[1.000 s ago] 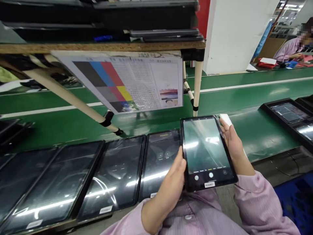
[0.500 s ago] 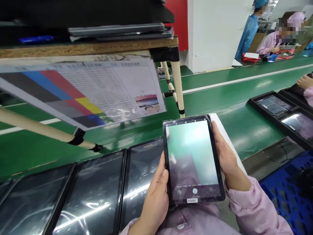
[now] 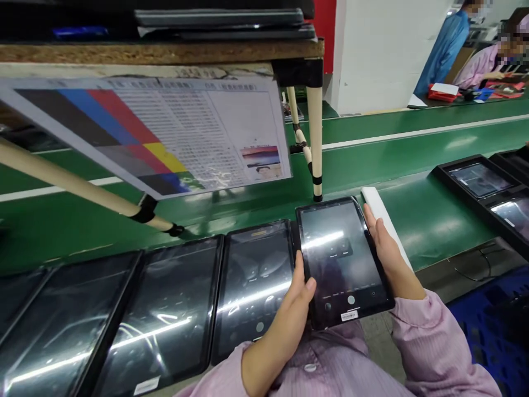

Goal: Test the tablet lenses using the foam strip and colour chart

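A black-framed tablet (image 3: 343, 259) is held upright between my two hands, its screen dim with a small dark pop-up in the middle and camera controls below. My left hand (image 3: 291, 309) grips the tablet's left edge, thumb near the screen's lower left. Along the right edge my right hand (image 3: 386, 248) is closed on it, its fingers mostly behind. A white label sits on the lower bezel. Just left of my left hand lies another tablet (image 3: 252, 292) with a dim screen, in line with several more dark tablets (image 3: 165, 309).
A printed color chart (image 3: 177, 132) hangs under a wooden shelf (image 3: 165, 52) on beige pipe legs (image 3: 314, 138). A white strip (image 3: 384, 220) lies on the green bench (image 3: 413, 204). Black trays (image 3: 475, 187) with devices stand right, above a blue crate (image 3: 487, 331). Two people work in the background.
The held tablet's screen has gone from a bright camera picture to dim with a small pop-up. The tablet and both hands appear slightly farther right as the view shifts.
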The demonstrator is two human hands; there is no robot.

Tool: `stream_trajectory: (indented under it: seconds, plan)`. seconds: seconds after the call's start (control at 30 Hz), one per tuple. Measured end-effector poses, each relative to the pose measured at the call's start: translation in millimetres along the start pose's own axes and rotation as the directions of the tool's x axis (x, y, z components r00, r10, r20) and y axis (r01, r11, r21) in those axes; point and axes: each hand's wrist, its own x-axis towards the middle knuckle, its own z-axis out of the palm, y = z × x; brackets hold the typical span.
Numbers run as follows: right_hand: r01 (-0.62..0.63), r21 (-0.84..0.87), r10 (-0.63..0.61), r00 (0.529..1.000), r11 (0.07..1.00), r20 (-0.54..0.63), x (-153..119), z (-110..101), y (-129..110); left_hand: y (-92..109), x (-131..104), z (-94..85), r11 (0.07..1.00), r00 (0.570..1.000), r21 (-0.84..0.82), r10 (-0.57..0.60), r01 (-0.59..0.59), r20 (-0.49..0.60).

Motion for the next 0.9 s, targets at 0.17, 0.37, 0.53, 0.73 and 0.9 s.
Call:
stream_trajectory:
  seconds: [0.17,0.37,0.53,0.73,0.9]
  plan:
    - [-0.145,-0.112,0.145,0.989,0.983,-0.01,17.9,-1.7,27.9,5.9,-5.3,-6.4,0.987,0.994,0.141,0.065,-0.078,0.093]
    - [0.264,-0.671,-0.257,0.96,0.693,0.113,-8.7,2.9,12.5,42.3,-38.6,-50.6,0.722,0.895,0.563,0.439,-0.402,0.077]
    - [0.485,-0.828,-0.296,0.865,0.282,0.405,-38.5,13.2,-8.6,47.8,-48.0,-95.8,0.175,0.785,0.973,0.62,-0.151,0.01]
    - [0.499,-0.784,-0.476,0.826,0.369,0.302,-46.5,23.8,-25.2,39.5,-37.2,-96.8,-0.008,0.828,1.0,0.561,0.03,-0.02]
    - [0.476,-0.802,-0.495,0.826,0.36,0.268,-56.6,29.0,-34.9,42.1,-48.0,-109.3,-0.006,0.828,0.999,0.56,0.054,-0.041]
